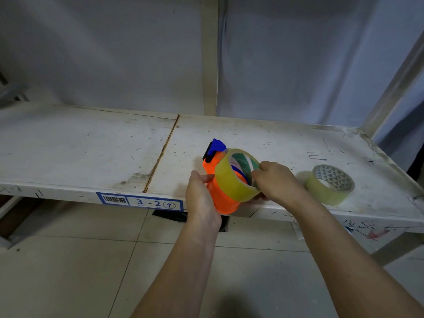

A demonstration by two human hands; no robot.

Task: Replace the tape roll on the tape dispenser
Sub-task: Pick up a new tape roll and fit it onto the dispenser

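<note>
1. Head view looks down on our two bare arms reaching to the front edge of a scuffed white shelf board [91,143], which is marked all over with dark scratches.
2. Our left hand [202,196] is closed around the bright orange plastic tape dispenser [221,200], thumb on its near side, holding it up at the shelf's front edge.
3. At the dispenser's far end sits a blue and black cutter head [214,149], pointing away from us.
4. Our right hand [275,182] pinches the rim of a full roll of clear yellowish packing tape [231,180]; the fingertips [255,174] hook into its core while the thumb lies hidden below.
5. That roll sits tilted against the open side of the dispenser, touching it. A blue hub shows through the core, which has a green and white printed lining. We cannot tell whether the roll is fully seated on the hub.
6. A second, thinner roll of pale clear tape [329,184] with a patterned grey core lies flat on the shelf, just to the right of our right hand and apart from it.
7. A blue-bordered white label [140,201] with a barcode and "3 - 2" and an up arrow is stuck on the shelf's front lip, left of our left hand.
8. Pale floor tiles [68,271] lie below.
</note>
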